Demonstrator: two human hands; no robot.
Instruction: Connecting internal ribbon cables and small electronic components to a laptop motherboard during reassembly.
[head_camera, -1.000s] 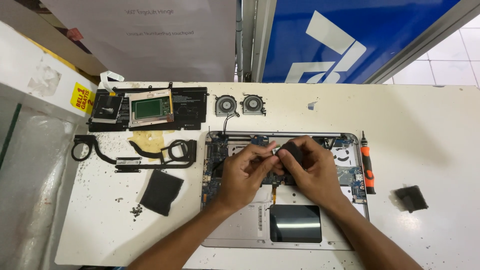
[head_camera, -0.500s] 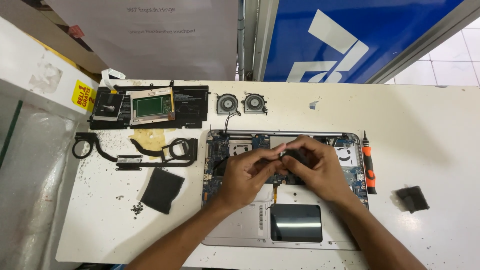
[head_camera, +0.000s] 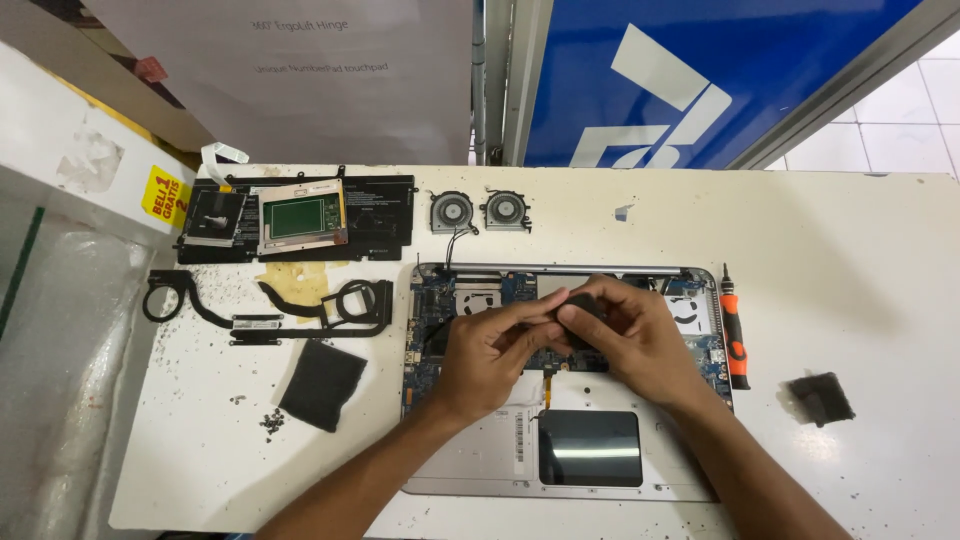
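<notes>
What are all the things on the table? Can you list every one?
opened laptop base: one, silver with blue circuit board, centre of the table
small dark part: one, black, pinched by both hands over the board
cooling fans: two, grey, above the laptop
battery pack: one, black, top left, with a touchpad module lying on it
heat pipe assembly: one, black, left of the laptop
foam pad: one, black, below the heat pipes
screwdriver: one, orange and black, right of the laptop
dark scrap: one, black, far right
table: one, white
left hand: one, fingers on the dark part
right hand: one, fingers on the dark part
</notes>
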